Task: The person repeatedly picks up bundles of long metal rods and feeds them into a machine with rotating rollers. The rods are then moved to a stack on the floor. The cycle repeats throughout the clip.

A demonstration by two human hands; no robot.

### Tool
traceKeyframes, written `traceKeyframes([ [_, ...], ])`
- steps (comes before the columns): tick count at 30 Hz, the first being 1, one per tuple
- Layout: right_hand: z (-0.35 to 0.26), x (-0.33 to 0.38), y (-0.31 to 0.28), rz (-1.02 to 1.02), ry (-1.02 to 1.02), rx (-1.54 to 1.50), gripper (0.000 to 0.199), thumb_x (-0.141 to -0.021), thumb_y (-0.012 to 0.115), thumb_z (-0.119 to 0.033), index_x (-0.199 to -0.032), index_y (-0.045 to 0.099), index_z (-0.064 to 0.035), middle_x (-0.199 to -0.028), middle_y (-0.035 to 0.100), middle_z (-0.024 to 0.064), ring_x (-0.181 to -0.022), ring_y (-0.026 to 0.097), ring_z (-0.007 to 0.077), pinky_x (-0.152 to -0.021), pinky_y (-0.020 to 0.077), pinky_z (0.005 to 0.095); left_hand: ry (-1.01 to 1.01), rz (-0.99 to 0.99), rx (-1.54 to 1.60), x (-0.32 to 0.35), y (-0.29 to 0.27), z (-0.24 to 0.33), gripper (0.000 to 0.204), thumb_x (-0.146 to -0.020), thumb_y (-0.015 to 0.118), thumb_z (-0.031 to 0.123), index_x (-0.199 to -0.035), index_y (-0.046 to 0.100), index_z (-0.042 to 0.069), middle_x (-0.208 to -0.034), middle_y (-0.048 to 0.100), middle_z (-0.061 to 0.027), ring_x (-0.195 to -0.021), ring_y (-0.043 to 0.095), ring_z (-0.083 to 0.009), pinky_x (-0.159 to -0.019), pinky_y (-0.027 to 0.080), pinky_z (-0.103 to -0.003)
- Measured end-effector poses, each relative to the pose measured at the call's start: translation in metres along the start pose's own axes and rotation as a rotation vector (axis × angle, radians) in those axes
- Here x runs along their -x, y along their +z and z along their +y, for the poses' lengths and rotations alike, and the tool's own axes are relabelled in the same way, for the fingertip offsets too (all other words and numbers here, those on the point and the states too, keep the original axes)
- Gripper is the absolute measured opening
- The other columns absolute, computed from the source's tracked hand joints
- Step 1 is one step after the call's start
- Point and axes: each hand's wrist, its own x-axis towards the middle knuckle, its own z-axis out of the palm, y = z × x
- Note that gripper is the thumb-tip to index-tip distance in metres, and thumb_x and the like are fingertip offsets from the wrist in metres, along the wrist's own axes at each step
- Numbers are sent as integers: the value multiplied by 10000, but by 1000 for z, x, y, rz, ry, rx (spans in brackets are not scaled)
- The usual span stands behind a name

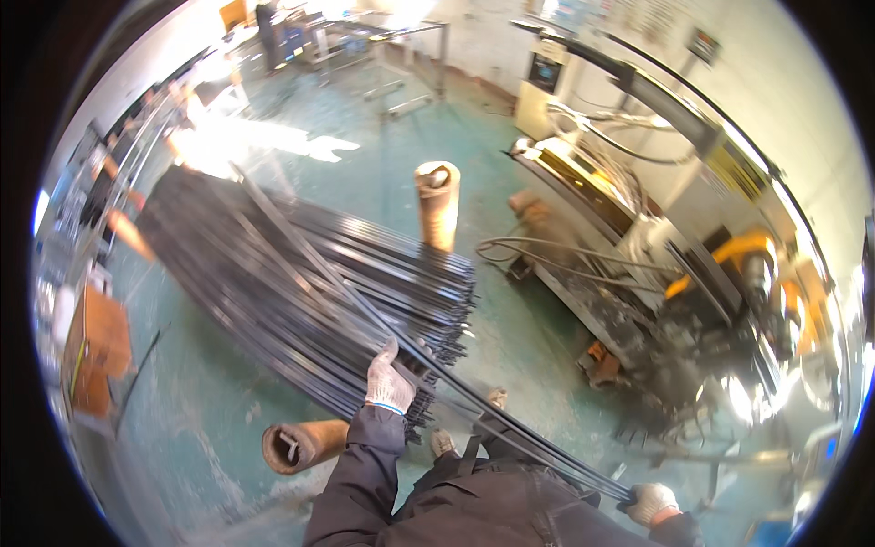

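Head view: we draw rods (510, 415) off stack (273, 283); left hand (390, 383) pinching them, right hand (652, 503) clenched on end. Next: lift clear sideways.

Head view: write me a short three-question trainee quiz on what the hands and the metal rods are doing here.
1. True or false: both gloved hands grip the same few long dark rods.
2. Which hand is at the stack of rods? A) left hand B) right hand C) neither
3. Fill in: two rusty brown ___ stand at the stack, one beyond it and one lying near the person's left sleeve.

Key
1. True: the left hand holds them at the stack's near edge, and the right hand holds their near end, low right.
2. A.
3. Tubes: the far tube is upright, and the near tube lies on the green floor.
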Motion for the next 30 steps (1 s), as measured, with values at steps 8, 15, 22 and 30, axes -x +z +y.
traceKeyframes([
  [8,74,3,131,749,150,-64,152,-735,803,-260,-779,725,-137,-749,735,162,-741,748,413,-688,555,572,-114,104,-193,-2,99,-82,189,-1112,731,177,-944,656,134,-842,619,1,-779,603,-188,-790,550,-432],
  [15,317,25,153,879,433,-28,42,-752,752,-79,-783,727,-95,-807,734,206,-845,752,468,-772,604,560,-198,-353,-341,21,258,-158,194,-1079,800,255,-1110,722,80,-895,696,-45,-879,673,-234,-961,582,-458],
  [22,434,2,148,1725,1108,-1229,287,-1002,662,-63,-1250,790,1,-1096,791,225,-1104,769,383,-1001,588,473,-66,-611,-309,28,431,-219,179,-1134,750,201,-1255,716,73,-962,719,-27,-928,687,-213,-1064,589,-472],
  [30,267,-85,-51,1040,-365,-3129,277,-1104,576,32,-1374,596,90,-1330,694,227,-1332,689,421,-1208,573,625,-238,-713,-461,30,493,-340,294,-1052,849,230,-1245,719,52,-1018,723,-54,-1058,694,-288,-1211,522,-561],
])
